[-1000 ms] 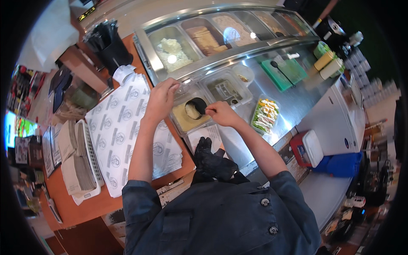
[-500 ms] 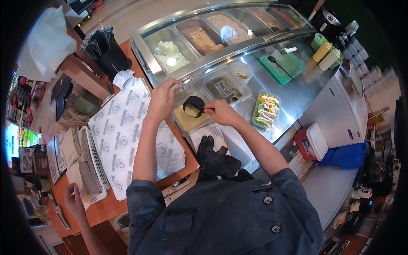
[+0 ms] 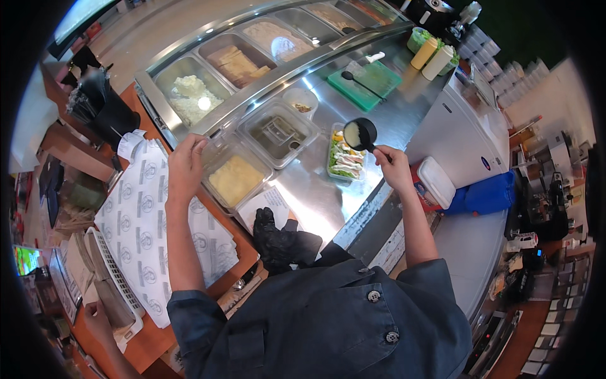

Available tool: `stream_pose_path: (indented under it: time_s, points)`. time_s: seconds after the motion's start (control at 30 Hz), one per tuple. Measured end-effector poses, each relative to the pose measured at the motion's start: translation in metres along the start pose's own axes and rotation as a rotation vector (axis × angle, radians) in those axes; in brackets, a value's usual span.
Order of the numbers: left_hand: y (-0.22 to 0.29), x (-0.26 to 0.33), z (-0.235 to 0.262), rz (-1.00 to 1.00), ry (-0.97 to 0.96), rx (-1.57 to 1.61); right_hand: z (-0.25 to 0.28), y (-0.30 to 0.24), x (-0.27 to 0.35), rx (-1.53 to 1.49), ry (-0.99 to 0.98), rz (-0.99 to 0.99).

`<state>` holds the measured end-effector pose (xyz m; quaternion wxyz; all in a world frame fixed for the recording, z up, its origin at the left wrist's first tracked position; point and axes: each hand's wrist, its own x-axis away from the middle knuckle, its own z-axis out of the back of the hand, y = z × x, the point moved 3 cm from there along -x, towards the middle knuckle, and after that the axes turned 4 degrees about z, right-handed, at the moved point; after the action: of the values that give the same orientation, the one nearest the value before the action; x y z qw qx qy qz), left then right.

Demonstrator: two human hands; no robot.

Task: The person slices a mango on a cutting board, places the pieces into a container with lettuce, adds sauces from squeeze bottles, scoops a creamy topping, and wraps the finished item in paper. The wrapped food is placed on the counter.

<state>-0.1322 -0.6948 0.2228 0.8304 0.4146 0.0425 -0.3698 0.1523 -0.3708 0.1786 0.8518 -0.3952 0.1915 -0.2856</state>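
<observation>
My right hand (image 3: 392, 167) is closed round the short handle of a black measuring cup (image 3: 358, 134), which is tilted and has pale yellow stuff inside. The cup is above the far end of a clear salad box (image 3: 343, 172) filled with greens, yellow pieces and white sauce. My left hand (image 3: 187, 165) is closed at the edge of a raised clear lid (image 3: 222, 134); its fingertips are partly hidden. Below that lid is a clear tub (image 3: 266, 178) of pale yellow grated food (image 3: 235, 180). Beside it sits a second clear tub (image 3: 309, 134) with dark contents.
Steel food pans (image 3: 189, 120) line the back. On the steel counter lie a green cutting board (image 3: 365, 88) with a black spoon, and two sauce bottles (image 3: 437, 63). Black gloves (image 3: 278, 243) hang in front of me. Another person's hand (image 3: 101, 322) is by the paper bags at left.
My right hand has carried the measuring cup out of the grated-food tub, rightward to above the salad box. My left hand stays by the lid. The view has turned toward the right.
</observation>
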Motion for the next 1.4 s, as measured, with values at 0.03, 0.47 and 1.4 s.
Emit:
stream_pose_path:
  time_s: [0.03,0.47,1.4]
  points:
    - [0.000,0.000,0.000,0.006,-0.007,0.011,0.008,0.009,0.005,0.112,0.049,-0.028]
    - [0.005,0.002,0.000,-0.002,0.016,0.019,0.018,0.043,-0.033,0.348,0.181,0.009]
    - [-0.002,0.001,0.000,-0.011,0.014,0.030,0.021,0.038,-0.033,0.391,0.253,0.037]
